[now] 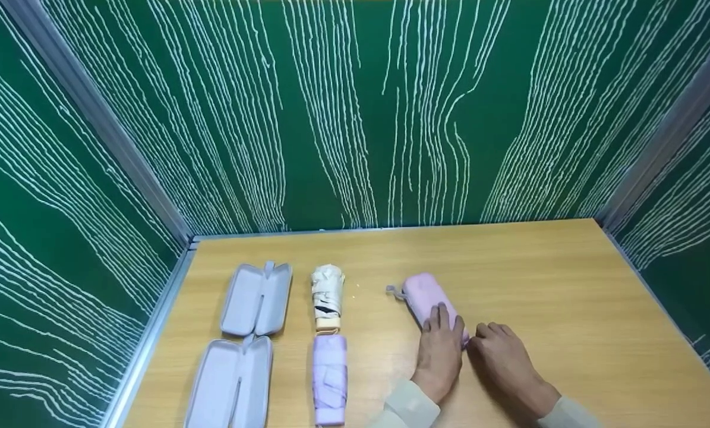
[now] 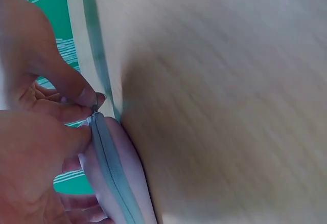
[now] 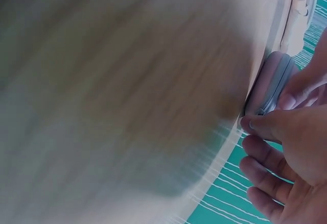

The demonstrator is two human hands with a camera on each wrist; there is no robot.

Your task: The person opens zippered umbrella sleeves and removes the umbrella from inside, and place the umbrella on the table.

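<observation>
A pink zip case lies slanted on the wooden table, a grey loop strap at its far left end. My left hand lies over its near part and holds it, the thumb beside the zip in the left wrist view. At the case's near end, my right hand pinches the zip pull between thumb and forefinger. Along the case runs a grey zip, its two sides together over the stretch that shows. In the right wrist view the right hand's other fingers are loosely bent.
To the left, two grey hinged cases lie spread open, one nearer than the other. Between them and the pink case are a cream folded umbrella and a purple folded umbrella, end to end. Green panels with white lines border the table.
</observation>
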